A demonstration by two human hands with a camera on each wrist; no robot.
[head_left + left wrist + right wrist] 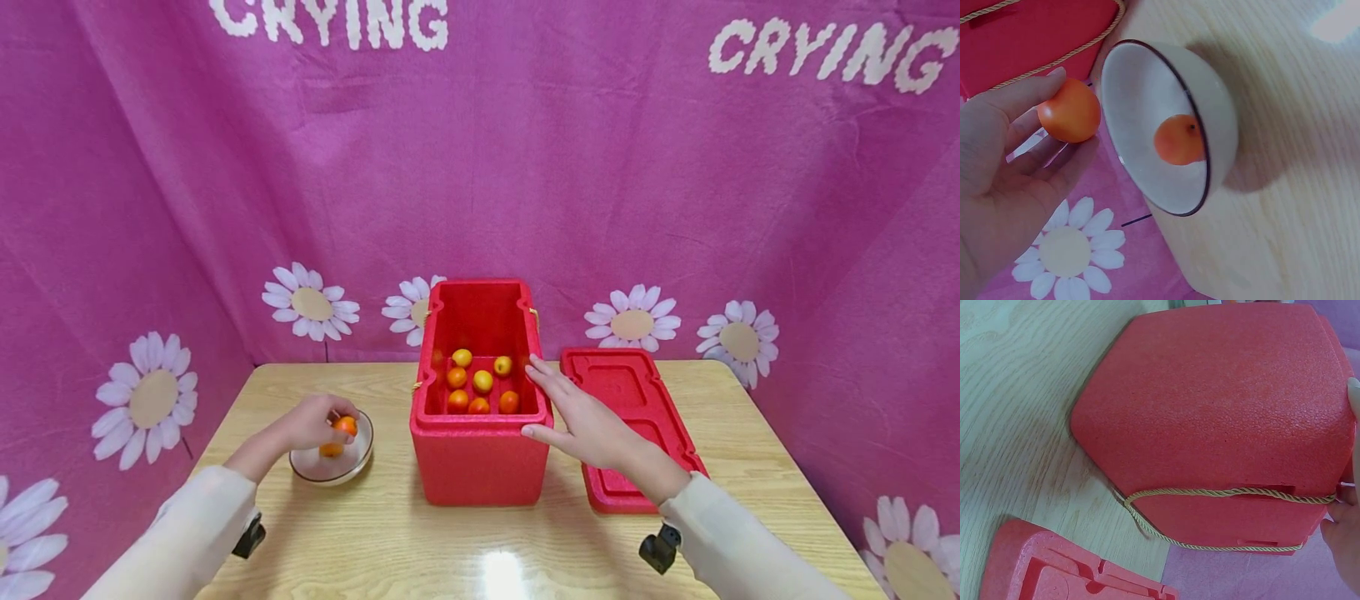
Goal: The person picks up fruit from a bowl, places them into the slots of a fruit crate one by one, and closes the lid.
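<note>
My left hand [311, 422] pinches a small round orange fruit [1071, 111] between thumb and fingertips, above a white bowl [1224, 119] with a dark rim. Another orange fruit [1177, 140] lies inside the bowl. To the right of the bowl stands an uncovered red foam box [480, 467]. Several yellow and orange fruits, such as a yellow one [482, 382], lie on its floor. My right hand [588, 423] rests on the box's right rim near the front corner, fingers extended, holding nothing loose. Its fingers are partly cut off in the right wrist view.
A red foam lid [626, 379] with moulded recesses lies on the wooden table [360, 542], right of the box. Gold cord [1210, 492] runs along the box's side. A purple curtain [480, 167] with daisies hangs behind and at both sides.
</note>
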